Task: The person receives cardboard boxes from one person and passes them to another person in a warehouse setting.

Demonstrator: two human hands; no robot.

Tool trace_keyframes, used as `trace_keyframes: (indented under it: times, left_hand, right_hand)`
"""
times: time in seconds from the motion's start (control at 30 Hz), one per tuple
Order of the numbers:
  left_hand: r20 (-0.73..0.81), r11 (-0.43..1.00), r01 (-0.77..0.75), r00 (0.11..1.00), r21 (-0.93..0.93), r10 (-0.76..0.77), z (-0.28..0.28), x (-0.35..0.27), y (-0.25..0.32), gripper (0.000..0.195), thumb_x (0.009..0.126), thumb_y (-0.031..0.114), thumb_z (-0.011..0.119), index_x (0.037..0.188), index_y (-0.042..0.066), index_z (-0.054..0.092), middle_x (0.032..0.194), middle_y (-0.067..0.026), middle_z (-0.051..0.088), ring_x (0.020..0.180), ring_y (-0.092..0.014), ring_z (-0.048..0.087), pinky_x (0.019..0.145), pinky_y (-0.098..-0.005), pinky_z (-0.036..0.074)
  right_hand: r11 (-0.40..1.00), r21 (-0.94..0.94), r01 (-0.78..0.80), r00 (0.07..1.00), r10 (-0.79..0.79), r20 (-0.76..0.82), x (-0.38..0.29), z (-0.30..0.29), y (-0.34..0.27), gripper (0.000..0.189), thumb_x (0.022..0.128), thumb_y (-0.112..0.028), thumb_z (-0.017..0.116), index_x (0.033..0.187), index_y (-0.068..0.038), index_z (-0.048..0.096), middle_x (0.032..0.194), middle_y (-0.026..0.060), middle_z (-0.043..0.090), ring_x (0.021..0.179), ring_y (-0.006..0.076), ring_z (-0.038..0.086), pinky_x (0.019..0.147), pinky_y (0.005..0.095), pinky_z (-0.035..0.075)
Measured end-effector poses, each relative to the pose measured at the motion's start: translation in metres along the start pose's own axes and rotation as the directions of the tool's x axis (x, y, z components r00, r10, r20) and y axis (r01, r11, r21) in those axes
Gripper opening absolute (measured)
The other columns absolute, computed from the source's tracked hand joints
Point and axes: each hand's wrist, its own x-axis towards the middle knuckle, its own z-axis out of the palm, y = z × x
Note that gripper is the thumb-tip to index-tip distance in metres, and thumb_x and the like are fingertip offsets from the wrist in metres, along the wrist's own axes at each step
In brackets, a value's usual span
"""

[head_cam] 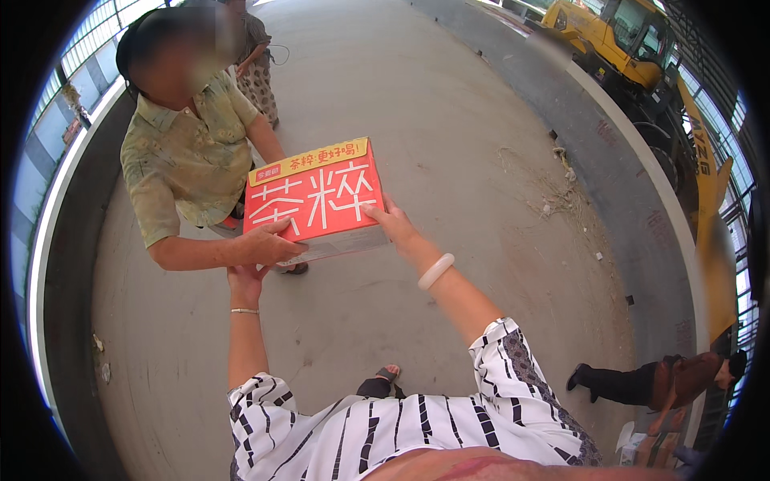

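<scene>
A red cardboard box (328, 201) with a yellow band and large white characters is held out in front of me, slightly tilted. My right hand (394, 223) grips its right end, thumb on the printed face; a pale bangle sits on that wrist. Under the box's left part is my left hand (246, 279), largely hidden behind another person's hand (267, 242) and the box. That person, in a yellow-green patterned shirt (186, 156), stands facing me at the left and also holds the box. Their other hand is hidden behind it.
A second person (255, 66) stands farther back. Another person in dark clothes (662, 382) is at the lower right, near cartons (659, 448). Low walls run along both sides of the concrete floor (445, 120). Beyond the right wall (625, 162) stands a yellow excavator (613, 36).
</scene>
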Motion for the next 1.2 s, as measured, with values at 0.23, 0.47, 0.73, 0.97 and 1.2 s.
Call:
trace_keyframes:
  times: [0.23,0.47,0.73,0.97,1.2]
  left_hand:
    - [-0.31,0.957,-0.006,0.947,-0.291,-0.088,-0.014,0.045,-0.048,0.062,0.096,0.049,0.02,0.136,0.005,0.035,0.141,-0.0079,0.039,0.134,-0.019,0.031,0.107,-0.0453,0.029]
    - [-0.165,0.722,0.426,0.79,-0.545,-0.591,-0.08,0.057,-0.215,0.065,0.096,0.051,0.019,0.128,0.0,0.044,0.133,-0.0139,0.049,0.125,-0.029,0.045,0.102,-0.0486,0.038]
    - [-0.169,0.635,0.714,0.615,-0.295,-0.77,-0.099,0.036,-0.306,0.063,0.095,0.054,0.022,0.124,0.004,0.047,0.127,-0.0121,0.054,0.118,-0.027,0.052,0.096,-0.0455,0.044]
    - [0.003,0.602,0.795,0.604,-0.077,-0.797,-0.013,0.072,-0.348,0.061,0.095,0.053,0.023,0.119,0.004,0.049,0.126,-0.0119,0.053,0.115,-0.027,0.053,0.094,-0.0451,0.046]
    - [0.262,0.517,0.816,0.457,0.257,-0.85,0.134,0.029,-0.408,0.06,0.096,0.051,0.025,0.116,-0.001,0.05,0.124,-0.0148,0.054,0.115,-0.029,0.052,0.096,-0.0443,0.044]
  right_hand:
    - [0.999,-0.03,-0.038,0.999,0.039,0.024,0.0,-0.007,0.026,0.073,0.085,-0.039,0.062,0.138,0.002,0.033,0.128,0.0141,0.05,0.12,0.0211,0.044,0.101,0.0322,0.035]
    - [0.914,0.009,-0.405,0.913,0.405,-0.055,-0.087,-0.06,0.158,0.072,0.088,-0.049,0.054,0.138,0.001,0.035,0.136,0.0178,0.044,0.125,0.0258,0.045,0.103,0.0371,0.035]
    - [0.77,0.634,-0.068,0.362,0.611,-0.704,-0.376,-0.132,0.295,0.057,0.09,-0.039,0.052,0.125,0.005,0.043,0.125,0.0204,0.051,0.114,0.029,0.054,0.095,0.0397,0.043]
    - [0.713,0.626,0.317,-0.041,0.669,-0.742,-0.552,-0.065,0.354,0.058,0.09,-0.04,0.051,0.126,0.005,0.041,0.12,0.019,0.055,0.106,0.0285,0.059,0.09,0.0406,0.046]
    - [0.701,0.552,0.452,-0.051,0.638,-0.768,-0.58,-0.031,0.369,0.057,0.09,-0.042,0.052,0.123,0.003,0.045,0.115,0.0175,0.059,0.102,0.0277,0.061,0.085,0.0383,0.048]
